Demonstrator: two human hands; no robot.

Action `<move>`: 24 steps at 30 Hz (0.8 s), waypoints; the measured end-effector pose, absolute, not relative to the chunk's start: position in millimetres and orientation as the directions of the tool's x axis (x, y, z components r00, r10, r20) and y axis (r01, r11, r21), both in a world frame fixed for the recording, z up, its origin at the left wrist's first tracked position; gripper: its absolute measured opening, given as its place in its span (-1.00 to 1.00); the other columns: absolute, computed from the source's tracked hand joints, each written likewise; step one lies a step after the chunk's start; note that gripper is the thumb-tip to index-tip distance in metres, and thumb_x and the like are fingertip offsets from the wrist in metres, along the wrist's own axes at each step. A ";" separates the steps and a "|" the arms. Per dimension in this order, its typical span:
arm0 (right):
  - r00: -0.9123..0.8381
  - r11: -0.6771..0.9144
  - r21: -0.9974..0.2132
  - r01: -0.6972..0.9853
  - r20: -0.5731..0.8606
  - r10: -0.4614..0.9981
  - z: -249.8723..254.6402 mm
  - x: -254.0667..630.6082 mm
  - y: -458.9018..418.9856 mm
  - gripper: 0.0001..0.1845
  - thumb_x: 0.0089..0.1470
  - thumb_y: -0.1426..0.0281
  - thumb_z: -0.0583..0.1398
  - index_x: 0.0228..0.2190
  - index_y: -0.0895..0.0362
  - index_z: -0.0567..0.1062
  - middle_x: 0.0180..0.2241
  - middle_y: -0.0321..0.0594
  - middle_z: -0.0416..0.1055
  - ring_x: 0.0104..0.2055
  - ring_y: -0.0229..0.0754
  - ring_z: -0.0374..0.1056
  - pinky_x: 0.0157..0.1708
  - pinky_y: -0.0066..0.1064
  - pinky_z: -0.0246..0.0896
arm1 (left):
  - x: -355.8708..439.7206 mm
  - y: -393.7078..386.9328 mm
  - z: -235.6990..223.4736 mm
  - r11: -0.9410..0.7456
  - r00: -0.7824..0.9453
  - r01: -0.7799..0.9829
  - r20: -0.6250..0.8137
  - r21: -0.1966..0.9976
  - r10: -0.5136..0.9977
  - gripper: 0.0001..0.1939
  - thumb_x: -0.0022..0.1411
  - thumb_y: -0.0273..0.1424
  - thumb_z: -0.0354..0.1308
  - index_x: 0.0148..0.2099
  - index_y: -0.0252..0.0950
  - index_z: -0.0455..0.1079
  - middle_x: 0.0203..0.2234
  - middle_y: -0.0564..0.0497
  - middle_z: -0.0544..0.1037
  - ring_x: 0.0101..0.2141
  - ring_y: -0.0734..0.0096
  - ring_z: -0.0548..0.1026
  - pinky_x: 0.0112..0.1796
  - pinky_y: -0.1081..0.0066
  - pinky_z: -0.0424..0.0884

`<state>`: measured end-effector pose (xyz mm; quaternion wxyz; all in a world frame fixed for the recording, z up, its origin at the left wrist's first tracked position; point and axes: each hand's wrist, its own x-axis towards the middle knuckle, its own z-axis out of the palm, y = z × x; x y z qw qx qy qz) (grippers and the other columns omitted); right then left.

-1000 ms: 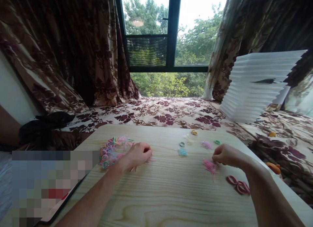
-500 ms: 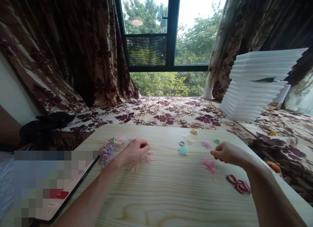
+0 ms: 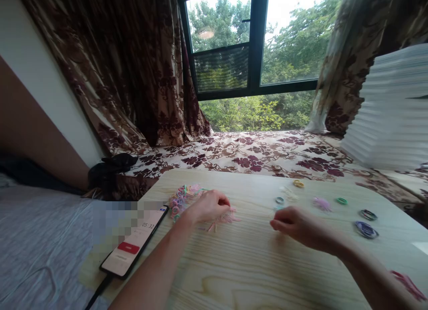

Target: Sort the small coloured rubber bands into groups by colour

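My left hand [image 3: 212,206] is closed in a pinch beside loose pink elastic bands [image 3: 226,217]; what its fingers hold, if anything, is hidden. Just left of it lies a mixed pile of coloured hair ties [image 3: 179,204]. My right hand [image 3: 294,224] has curled fingers over the middle of the table, in front of a grey-teal hair tie [image 3: 280,200]; I cannot make out anything in its grip. Past it are cream bands [image 3: 290,193], a yellow hair tie [image 3: 298,184], lilac bands [image 3: 322,204] and a green tie [image 3: 341,201].
Dark hair ties [image 3: 368,214], purple ones [image 3: 367,230] and pinkish-red ones [image 3: 408,284] lie on the right of the wooden table [image 3: 240,265]. A phone [image 3: 133,247] with a cable rests at the left edge. A tall white paper stack [image 3: 388,118] stands back right.
The view has turned left, so the table sits further right in it. My right hand has moved left, towards my left hand. My left hand remains near the pink bands.
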<state>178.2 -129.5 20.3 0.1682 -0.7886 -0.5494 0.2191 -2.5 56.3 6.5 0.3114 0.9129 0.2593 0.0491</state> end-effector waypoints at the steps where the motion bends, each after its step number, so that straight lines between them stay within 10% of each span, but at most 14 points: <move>1: 0.284 -0.329 -0.512 0.793 -0.167 0.944 18.9 170.6 -126.5 -0.66 -0.06 0.22 0.07 -0.71 0.13 0.34 -0.70 -0.36 0.15 -0.61 -0.33 0.02 -0.62 -0.46 -0.18 | -2.6 56.1 6.7 -0.679 0.859 0.445 -0.066 0.584 0.507 -0.67 0.02 -0.20 0.05 -0.33 -0.31 0.51 -0.49 0.02 0.54 -0.44 0.43 0.41 -0.48 0.52 0.19; 12: 0.294 -0.314 -0.470 0.825 -0.117 0.949 12.2 157.6 -119.5 -0.64 -0.01 0.23 0.03 -0.71 0.14 0.28 -0.70 -0.35 0.13 -0.60 -0.32 0.04 -0.60 -0.45 -0.18 | 7.4 42.5 2.1 -0.765 0.840 0.456 0.063 0.455 0.538 -0.79 0.01 -0.36 0.07 -0.36 -0.27 0.52 -0.53 0.03 0.53 -0.46 0.42 0.40 -0.34 0.48 0.26; 24: 0.297 -0.311 -0.460 0.832 -0.104 0.949 11.4 157.5 -118.8 -0.64 0.01 0.24 0.03 -0.68 0.15 0.36 -0.68 -0.33 0.20 -0.59 -0.33 0.06 -0.59 -0.46 -0.17 | 6.3 54.0 0.0 -0.708 0.823 0.411 0.101 0.575 0.560 -0.74 0.05 -0.35 0.00 -0.34 -0.32 0.49 -0.48 0.02 0.54 -0.42 0.43 0.42 -0.40 0.51 0.26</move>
